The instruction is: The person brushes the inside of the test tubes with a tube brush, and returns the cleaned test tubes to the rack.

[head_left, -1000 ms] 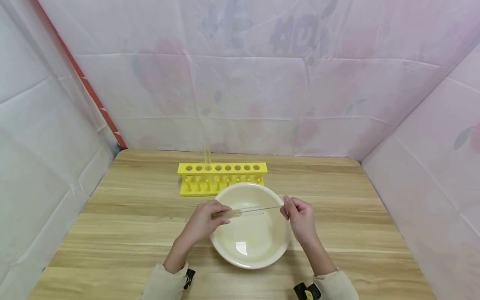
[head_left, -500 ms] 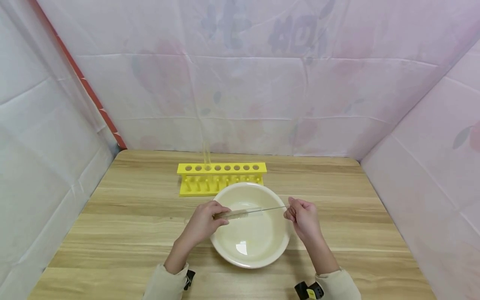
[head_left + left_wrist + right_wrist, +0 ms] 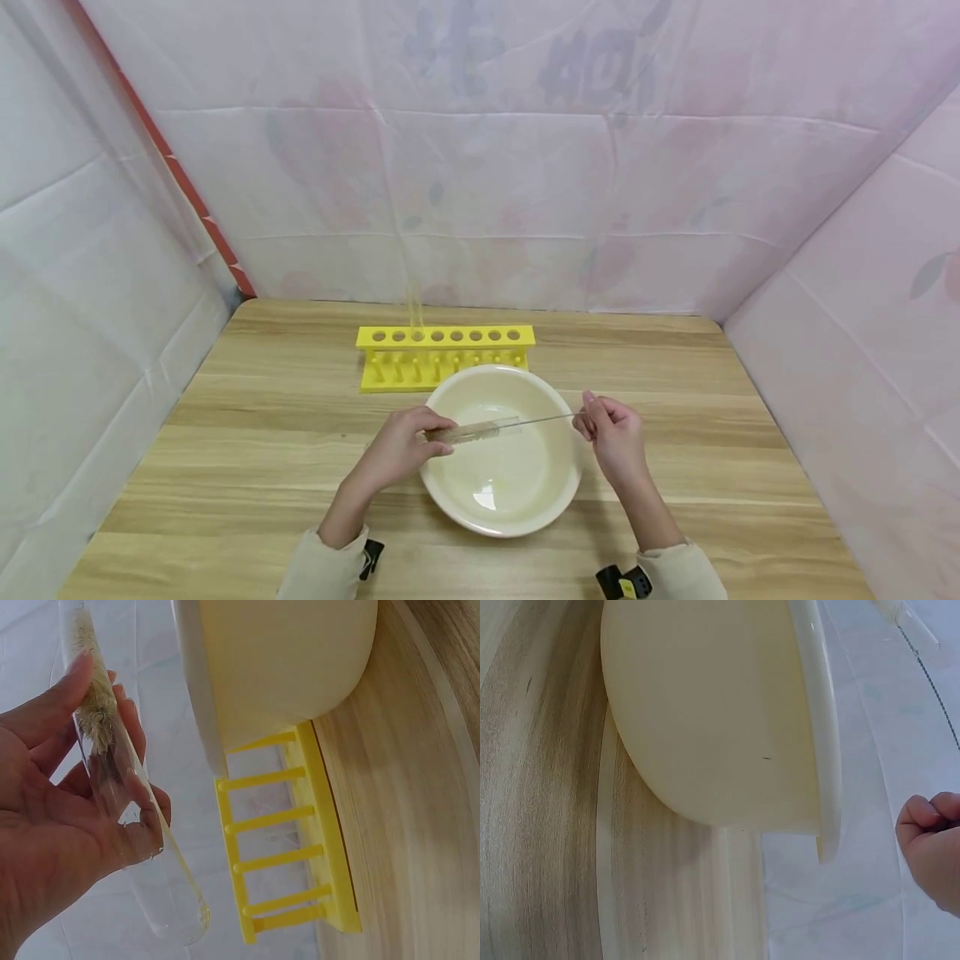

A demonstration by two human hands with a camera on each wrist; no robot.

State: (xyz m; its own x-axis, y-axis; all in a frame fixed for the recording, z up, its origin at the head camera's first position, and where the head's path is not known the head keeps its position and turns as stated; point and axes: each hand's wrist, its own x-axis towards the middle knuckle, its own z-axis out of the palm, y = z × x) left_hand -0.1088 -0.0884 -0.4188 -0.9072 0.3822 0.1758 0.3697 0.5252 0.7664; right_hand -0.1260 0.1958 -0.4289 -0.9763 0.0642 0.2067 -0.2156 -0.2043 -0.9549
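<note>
From the head view I see a round cream basin [image 3: 506,471] on the table [image 3: 247,450]; a bright reflection sits inside it, and I can't tell whether that is water. Over the basin lies a clear test tube [image 3: 474,433], slightly tilted, with the bristles of a brush [image 3: 491,428] inside it and the brush's wire reaching out of its mouth. Behind the basin, partly hidden by it, I have a yellow rack [image 3: 446,343]; one clear upright tube [image 3: 416,312] stands in its third hole from the left. The left hand [image 3: 401,442] pinches the test tube, and the right hand [image 3: 617,437] pinches the wire's far end.

On the left wrist view, the thumb and fingers curl round the test tube, whose end is rounded; the pale, tufted bristles fill its upper part. The rack shows slim round pegs.

On the right wrist view, the fingers are folded in; their grip itself is out of sight. The wire is twisted, the basin smooth, the table wood-grained.
</note>
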